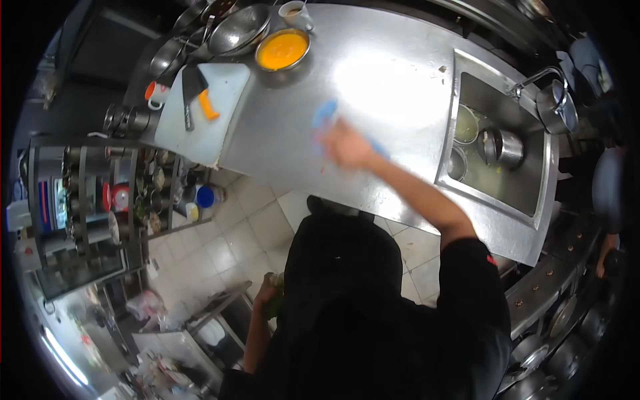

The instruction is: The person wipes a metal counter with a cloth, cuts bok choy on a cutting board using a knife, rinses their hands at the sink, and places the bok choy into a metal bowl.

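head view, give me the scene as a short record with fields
right hand: on a blue cloth on the steel counter, blurred
left hand: low at the side, holding a green item, partly hidden
cutting board: orange handle and dark blade on it
bowl: orange-yellow contents
sink: metal pots inside

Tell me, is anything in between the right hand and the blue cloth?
Nothing that I can see. The right hand, though blurred, seems right on the blue cloth on the metal counter.
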{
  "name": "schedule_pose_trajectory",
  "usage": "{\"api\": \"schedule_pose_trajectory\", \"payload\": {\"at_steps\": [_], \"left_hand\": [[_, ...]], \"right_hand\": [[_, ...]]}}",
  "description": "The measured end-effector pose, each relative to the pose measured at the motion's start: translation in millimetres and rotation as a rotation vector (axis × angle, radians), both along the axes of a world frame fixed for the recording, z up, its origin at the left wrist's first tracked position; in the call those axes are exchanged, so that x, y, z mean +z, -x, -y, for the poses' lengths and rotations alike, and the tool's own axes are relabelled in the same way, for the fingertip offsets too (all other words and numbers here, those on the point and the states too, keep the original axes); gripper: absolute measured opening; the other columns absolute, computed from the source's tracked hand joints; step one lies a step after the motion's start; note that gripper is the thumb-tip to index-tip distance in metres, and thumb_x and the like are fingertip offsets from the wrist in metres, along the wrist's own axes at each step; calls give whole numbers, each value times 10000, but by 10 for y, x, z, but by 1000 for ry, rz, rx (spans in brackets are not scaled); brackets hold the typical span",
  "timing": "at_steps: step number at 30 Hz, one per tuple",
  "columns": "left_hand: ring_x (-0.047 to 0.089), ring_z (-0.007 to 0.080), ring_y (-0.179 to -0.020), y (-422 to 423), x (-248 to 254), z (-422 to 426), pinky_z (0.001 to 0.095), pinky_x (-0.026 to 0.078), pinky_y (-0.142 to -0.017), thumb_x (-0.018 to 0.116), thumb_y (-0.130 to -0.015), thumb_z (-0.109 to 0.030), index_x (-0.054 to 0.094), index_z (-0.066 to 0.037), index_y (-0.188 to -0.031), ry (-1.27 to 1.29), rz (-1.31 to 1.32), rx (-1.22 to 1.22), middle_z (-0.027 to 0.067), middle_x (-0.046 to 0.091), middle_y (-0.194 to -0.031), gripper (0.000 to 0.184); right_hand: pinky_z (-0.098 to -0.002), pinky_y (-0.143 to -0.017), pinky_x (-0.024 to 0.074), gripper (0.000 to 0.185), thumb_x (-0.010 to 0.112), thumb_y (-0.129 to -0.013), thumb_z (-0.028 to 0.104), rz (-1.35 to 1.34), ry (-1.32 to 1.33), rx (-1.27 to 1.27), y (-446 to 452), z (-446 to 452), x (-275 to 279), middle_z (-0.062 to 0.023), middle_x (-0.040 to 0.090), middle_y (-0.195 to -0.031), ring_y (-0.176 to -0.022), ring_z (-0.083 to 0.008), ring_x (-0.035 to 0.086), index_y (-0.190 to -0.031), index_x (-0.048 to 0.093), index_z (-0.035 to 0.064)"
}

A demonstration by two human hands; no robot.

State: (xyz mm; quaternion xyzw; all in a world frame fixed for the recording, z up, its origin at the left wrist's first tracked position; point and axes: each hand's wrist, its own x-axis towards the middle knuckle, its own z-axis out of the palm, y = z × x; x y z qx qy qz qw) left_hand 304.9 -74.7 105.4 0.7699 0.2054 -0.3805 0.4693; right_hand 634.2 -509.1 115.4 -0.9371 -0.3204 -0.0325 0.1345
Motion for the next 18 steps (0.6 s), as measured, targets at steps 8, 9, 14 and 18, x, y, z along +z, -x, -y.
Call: {"api": "schedule_pose_trajectory", "payload": {"at_steps": [8,9,14,18], "left_hand": [[561,277,-975,518,154,-108,361,469,-880,710,-652,-24,250,-71,-1332,-329,205,-219,141,520,-1080,822],[561,278,-977,433,244,-39,365,467,-885,713,-647,-45,258,-64,-1339,-242,85,-81,148,516,-1091,829],[574,258,-938,347,-527,-743,361,509,-780,703,-645,-75,290,-56,-1330,-243,214,-293,147,517,-1097,800],[588,253,-853,-245,-593,-594,355,531,-659,666,-650,-54,275,-50,-1337,-88,-11,-224,150,529,-1048,790]], "right_hand": [[-519,-1136,198,534,467,-934,218,134,91,-1006,-683,2406,-222,-170,306,-1508,-1398,-349,266,-1422,366,26],[-516,-1136,201,536,470,-933,227,150,51,-1038,-519,2410,-280,-183,301,-1506,-1391,-378,262,-1414,371,12],[-517,-1141,187,680,565,-884,284,163,-170,-1046,990,1336,-235,-231,227,-1521,-1381,-474,209,-1429,307,-30],[-514,-1141,190,553,544,-872,149,-120,-159,-975,2436,1256,85,-176,280,-1515,-1388,-412,251,-1389,396,20]]}}
